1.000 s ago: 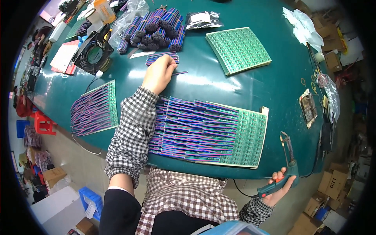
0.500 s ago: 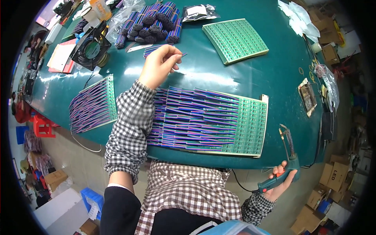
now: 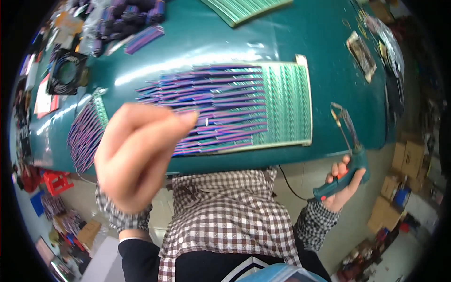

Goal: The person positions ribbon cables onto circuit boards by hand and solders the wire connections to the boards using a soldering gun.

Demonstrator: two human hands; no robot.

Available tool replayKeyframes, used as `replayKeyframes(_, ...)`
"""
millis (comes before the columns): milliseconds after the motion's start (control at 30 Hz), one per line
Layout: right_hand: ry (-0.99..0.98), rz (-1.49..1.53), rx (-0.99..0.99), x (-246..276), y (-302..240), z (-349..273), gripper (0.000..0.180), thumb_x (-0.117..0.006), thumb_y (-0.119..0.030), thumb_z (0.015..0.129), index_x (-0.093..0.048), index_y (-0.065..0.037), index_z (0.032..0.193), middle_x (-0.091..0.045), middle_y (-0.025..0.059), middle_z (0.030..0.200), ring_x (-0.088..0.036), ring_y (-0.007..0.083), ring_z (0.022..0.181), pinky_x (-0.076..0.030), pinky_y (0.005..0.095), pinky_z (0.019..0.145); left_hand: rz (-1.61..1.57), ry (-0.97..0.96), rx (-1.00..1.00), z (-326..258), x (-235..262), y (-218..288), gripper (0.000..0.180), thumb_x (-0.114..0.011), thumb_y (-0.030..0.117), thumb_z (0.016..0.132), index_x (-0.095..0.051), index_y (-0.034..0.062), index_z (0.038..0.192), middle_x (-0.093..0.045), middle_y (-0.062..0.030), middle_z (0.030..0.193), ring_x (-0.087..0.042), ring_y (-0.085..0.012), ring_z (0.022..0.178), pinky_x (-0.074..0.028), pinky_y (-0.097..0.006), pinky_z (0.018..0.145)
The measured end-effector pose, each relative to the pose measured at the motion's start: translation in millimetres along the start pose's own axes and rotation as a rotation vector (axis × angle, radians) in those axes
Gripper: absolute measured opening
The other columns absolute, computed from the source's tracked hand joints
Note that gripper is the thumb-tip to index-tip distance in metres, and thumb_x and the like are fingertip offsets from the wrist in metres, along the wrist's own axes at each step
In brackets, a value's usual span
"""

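Observation:
My left hand (image 3: 138, 157) is raised close to the camera, its fingers curled and pinched together; I cannot make out anything between them. It hides part of the large green panel (image 3: 286, 101), which lies on the teal table (image 3: 329, 56) and is mostly covered with rows of purple-blue strips (image 3: 221, 105). My right hand (image 3: 343, 185) hangs below the table's front edge and grips a teal-handled tool (image 3: 350, 162) whose thin metal tip points up over the edge.
A second green panel with purple strips (image 3: 84, 136) lies at the left, a third bare one (image 3: 242, 9) at the far edge. Bundles of purple strips (image 3: 136, 19) and a black fan (image 3: 66, 73) sit far left. Cardboard boxes (image 3: 406, 160) stand on the floor at the right, a red stool (image 3: 54, 181) at the left.
My left hand has pulled back from the purple bundle at the far side of the table and now is up near the camera. The right hand still holds the tool low at the right.

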State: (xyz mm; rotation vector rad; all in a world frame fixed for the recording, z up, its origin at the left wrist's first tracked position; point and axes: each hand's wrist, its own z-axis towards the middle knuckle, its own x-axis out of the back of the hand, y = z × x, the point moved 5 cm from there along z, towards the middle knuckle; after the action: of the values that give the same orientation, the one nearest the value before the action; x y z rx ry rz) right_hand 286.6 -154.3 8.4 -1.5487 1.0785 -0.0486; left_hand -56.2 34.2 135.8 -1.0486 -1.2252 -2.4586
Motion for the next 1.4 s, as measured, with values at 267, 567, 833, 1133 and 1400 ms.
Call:
replayKeyframes(267, -0.022, -0.001, -0.015, 4, 13, -12, 0.061, -0.045, -0.055, 0.100, -0.050, 0.003, 0.116, -0.055, 0.0041, 0.080, -0.057, 0.0164, 0.074, -0.054, 0.0253, 0.053, -0.193, -0.163, -0.104, -17, -114, 0, 0.036, -0.068, -0.006, 0.066, -0.070, 0.0005, 0.101, -0.061, -0.0082, 0.086, -0.063, -0.0237, 0.075, -0.051, -0.033, 0.065)
replayKeyframes(567, 0.010, 0.008, 0.057, 21, 16, -36, 0.065, -0.045, -0.054, 0.100, -0.048, 0.006, 0.123, -0.057, 0.0082, 0.088, -0.060, 0.0205, 0.079, -0.058, 0.0280, 0.054, 0.117, -0.124, -0.245, -40, -153, 4, 0.042, -0.066, 0.001, 0.063, -0.070, -0.0031, 0.104, -0.063, -0.0081, 0.091, -0.062, -0.0214, 0.079, -0.054, -0.032, 0.069)
replayKeyframes(833, -0.061, -0.089, 0.072, 20, 15, -54, 0.071, -0.053, -0.052, 0.097, -0.045, 0.010, 0.130, -0.063, 0.0150, 0.102, -0.068, 0.0310, 0.099, -0.064, 0.0346, 0.065, 0.135, -0.135, -0.200, -33, -154, 5, 0.042, -0.067, 0.001, 0.064, -0.070, -0.0025, 0.106, -0.062, -0.0085, 0.089, -0.062, -0.0210, 0.080, -0.054, -0.032, 0.069)
replayKeyframes(1133, -0.033, -0.239, 0.062, 11, 14, -69, 0.075, -0.065, -0.050, 0.091, -0.049, 0.013, 0.127, -0.065, 0.0169, 0.101, -0.069, 0.0342, 0.098, -0.065, 0.0383, 0.068, 0.122, -0.101, -0.285, -40, -155, -2, 0.035, -0.064, 0.008, 0.072, -0.067, -0.0020, 0.105, -0.059, -0.0062, 0.095, -0.061, -0.0191, 0.084, -0.053, -0.029, 0.066)
replayKeyframes(1400, -0.099, -0.626, 0.146, -9, 14, -81, 0.074, -0.068, -0.049, 0.088, -0.052, 0.013, 0.124, -0.065, 0.0158, 0.093, -0.069, 0.0312, 0.087, -0.061, 0.0371, 0.069, 0.086, -0.175, -0.173, -31, -152, 1, 0.033, -0.068, -0.001, 0.067, -0.070, -0.0020, 0.100, -0.061, -0.0086, 0.088, -0.062, -0.0224, 0.077, -0.053, -0.032, 0.065)
